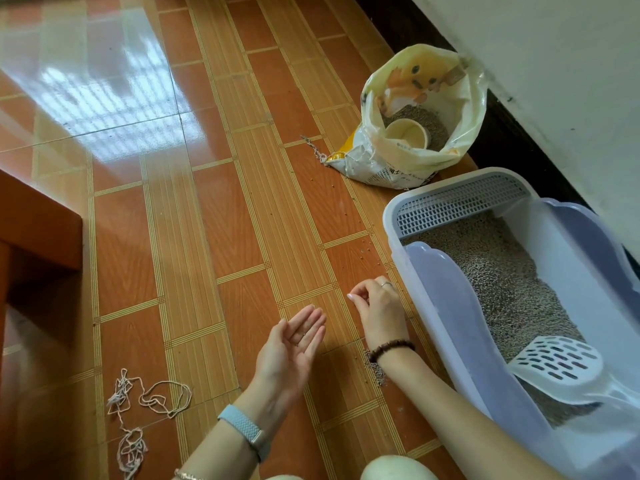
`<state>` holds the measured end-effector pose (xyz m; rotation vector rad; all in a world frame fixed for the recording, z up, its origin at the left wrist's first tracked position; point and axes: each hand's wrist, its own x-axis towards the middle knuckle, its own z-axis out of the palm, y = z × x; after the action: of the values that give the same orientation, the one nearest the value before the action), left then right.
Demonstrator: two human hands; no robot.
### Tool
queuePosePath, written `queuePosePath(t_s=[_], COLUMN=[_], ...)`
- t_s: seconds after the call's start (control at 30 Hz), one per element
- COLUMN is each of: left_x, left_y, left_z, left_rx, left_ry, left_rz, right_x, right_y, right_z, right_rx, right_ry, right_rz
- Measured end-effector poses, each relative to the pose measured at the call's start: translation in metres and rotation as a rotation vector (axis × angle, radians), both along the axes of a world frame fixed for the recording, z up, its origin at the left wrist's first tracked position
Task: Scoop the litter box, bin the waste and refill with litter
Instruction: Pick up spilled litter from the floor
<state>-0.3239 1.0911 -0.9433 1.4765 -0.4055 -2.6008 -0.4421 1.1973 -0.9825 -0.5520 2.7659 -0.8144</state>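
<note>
Litter box lies lower right, long axis upper-left to lower-right, just right of our right hand, grip pinched apparently on spilled grains off the floor; left hand, grip open palm-up, farther left.

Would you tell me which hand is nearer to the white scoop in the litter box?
Right. The right hand is just outside the litter box, left of the scoop; the left hand is farther left, palm up over the floor.
</note>
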Motion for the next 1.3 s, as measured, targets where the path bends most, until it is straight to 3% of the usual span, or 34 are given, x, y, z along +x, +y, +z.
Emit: queuePosePath(t_s=[0.3,1.03,1.2,1.3], left_x=[-0.006,-0.009,-0.013,-0.019], left_y=[0.005,0.001,0.0,0.001], left_z=[0.005,0.002,0.0,0.001], left_rx=[-0.003,0.008,0.014,0.041], left_ry=[0.009,0.02,0.01,0.013], left_rz=[-0.017,-0.022,-0.021,-0.034], right_x=[-0.002,-0.007,0.002,0.025], right_y=[0.007,0.001,0.005,0.003], right_z=[-0.001,-0.008,0.013,0.038], right_rx=[0.006,0.061,-0.102,-0.225], right_ry=[-0.065,0.025,0.003,0.033], right_rz=[-0.001,0.066,-0.029,0.043])
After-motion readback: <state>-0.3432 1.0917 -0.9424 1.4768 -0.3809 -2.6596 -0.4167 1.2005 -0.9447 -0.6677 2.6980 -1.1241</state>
